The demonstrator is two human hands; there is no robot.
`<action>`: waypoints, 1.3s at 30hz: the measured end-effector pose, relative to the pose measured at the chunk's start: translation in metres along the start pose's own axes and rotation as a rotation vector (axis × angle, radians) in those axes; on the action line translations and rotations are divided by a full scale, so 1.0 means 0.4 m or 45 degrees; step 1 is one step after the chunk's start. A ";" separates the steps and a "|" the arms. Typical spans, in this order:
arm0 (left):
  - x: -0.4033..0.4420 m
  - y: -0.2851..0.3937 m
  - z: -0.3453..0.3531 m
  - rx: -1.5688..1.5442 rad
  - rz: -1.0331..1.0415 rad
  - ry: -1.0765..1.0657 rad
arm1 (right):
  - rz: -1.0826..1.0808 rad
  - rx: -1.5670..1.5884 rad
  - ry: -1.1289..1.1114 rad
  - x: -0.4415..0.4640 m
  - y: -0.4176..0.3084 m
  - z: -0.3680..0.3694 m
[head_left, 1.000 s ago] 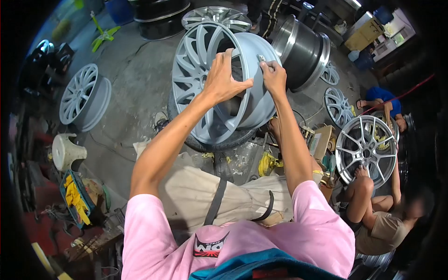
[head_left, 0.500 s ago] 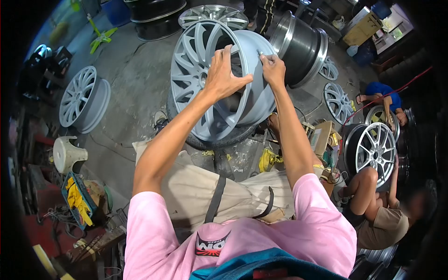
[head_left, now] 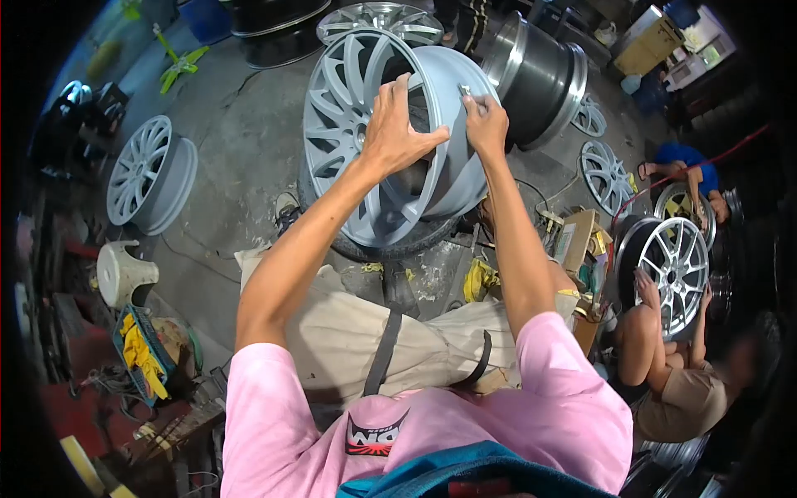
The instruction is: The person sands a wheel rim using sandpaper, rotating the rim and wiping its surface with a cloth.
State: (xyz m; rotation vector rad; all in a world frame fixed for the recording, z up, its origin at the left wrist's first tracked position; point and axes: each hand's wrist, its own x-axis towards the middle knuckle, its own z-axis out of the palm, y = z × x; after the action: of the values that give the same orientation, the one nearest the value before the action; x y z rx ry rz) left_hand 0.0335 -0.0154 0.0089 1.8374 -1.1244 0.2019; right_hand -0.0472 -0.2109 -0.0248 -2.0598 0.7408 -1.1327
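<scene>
A grey multi-spoke wheel rim (head_left: 332,104) stands on its edge on a black tire (head_left: 357,249), its spoked face turned left. My left hand (head_left: 397,133) grips the front lip of the rim, thumb and fingers spread wide over the edge. On the barrel side, my right hand (head_left: 485,123) is closed in a pinch around a small grey piece (head_left: 465,90), which touches or nearly touches the barrel. Most of that piece is hidden by the fingers.
A second grey rim (head_left: 141,170) stands at left near a white stool (head_left: 124,272). A dark polished rim (head_left: 540,83) is behind my right hand. At right, a seated person (head_left: 681,398) holds a silver rim (head_left: 672,270); another person (head_left: 693,170) crouches beyond.
My right hand has shifted slightly along the barrel with the small piece, while my left hand keeps its place on the lip. The seated person's silver rim has turned and moved right.
</scene>
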 end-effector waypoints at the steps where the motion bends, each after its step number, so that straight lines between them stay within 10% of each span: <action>1: 0.009 0.007 0.003 0.003 0.004 0.007 | 0.056 0.002 0.010 0.025 -0.004 0.000; 39: 0.012 0.003 -0.003 0.020 0.040 0.010 | 0.122 0.053 0.021 0.043 0.029 0.013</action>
State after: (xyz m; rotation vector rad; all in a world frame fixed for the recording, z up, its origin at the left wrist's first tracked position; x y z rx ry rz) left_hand 0.0356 -0.0178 0.0130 1.8320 -1.1496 0.2365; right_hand -0.0366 -0.2293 -0.0272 -1.9617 0.8086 -1.1039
